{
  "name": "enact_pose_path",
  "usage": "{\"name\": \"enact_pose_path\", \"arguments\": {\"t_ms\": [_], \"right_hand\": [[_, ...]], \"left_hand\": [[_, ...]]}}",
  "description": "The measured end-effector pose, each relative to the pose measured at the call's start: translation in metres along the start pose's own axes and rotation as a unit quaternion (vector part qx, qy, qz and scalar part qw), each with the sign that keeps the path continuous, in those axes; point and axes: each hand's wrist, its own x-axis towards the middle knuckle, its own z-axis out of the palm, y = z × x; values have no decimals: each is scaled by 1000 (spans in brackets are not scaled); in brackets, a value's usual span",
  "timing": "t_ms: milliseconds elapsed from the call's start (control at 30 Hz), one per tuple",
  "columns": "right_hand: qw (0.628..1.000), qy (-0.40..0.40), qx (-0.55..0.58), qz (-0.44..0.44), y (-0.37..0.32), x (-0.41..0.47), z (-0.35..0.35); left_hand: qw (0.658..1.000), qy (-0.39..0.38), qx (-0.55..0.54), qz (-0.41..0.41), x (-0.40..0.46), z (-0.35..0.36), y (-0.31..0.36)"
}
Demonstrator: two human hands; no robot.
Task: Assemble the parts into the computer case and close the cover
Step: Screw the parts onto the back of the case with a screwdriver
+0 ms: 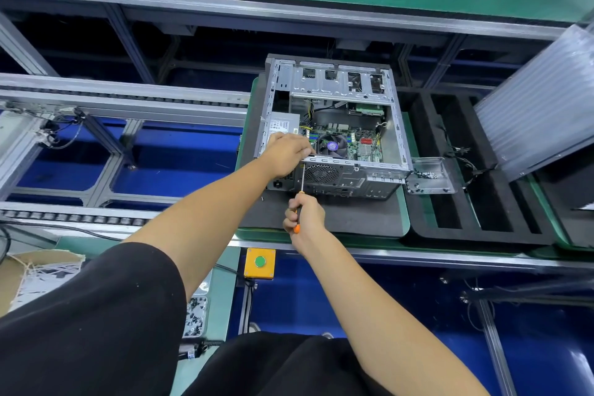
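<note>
- Nearest: black sleeve [96, 309] and lap of the person, both bare forearms reaching out over the line.
- Just beyond the left elbow, a clear tray of screws [195, 317] sits low on the tabletop; small dark fasteners inside, count unreadable.
- Right hand [303, 214] wrapped round the orange handle of a screwdriver [301, 194]; shaft points up at the rear panel of the computer case [334, 128], tip near the top edge beside the fan grille.
- Left hand [286, 153] curled over the case's near rim, seemingly pinching or steadying something at the screw point; fingertips hidden, so cannot tell whether it holds a screw.
- Case lies on its side on a dark foam mat [347, 215], open side up: motherboard [347, 140], CPU fan and power supply [282, 127] already seated. Cover not on.
- Judged step: driving a rear-panel screw. Next calls for a seated, square tip while the left hand braces.
- Small clear box [429, 175] touching the case's right corner holds loose screws.
- Black foam tray [482, 236] to the right: slots hold only some loose cables.
</note>
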Motion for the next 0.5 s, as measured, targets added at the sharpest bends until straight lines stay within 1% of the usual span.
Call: {"name": "enact_pose_path", "arguments": {"t_ms": [33, 200, 267, 400, 433, 500], "right_hand": [[999, 22, -23, -17, 0, 0, -1], [991, 78, -84, -74, 3, 4, -9], [980, 107, -126, -109, 5, 6, -12], [952, 119, -246, -139, 6, 7, -8], [946, 131, -261, -142, 5, 6, -6], [948, 146, -246, -141, 4, 6, -3]], "left_hand": [[1000, -2, -2, 0, 0, 0, 0], [1000, -2, -3, 1, 0, 0, 0], [1000, 0, -6, -2, 0, 0, 0], [1000, 1, -9, -2, -1, 0, -1], [1000, 3, -9, -2, -1, 0, -1], [1000, 3, -8, -2, -1, 0, 0]]}}
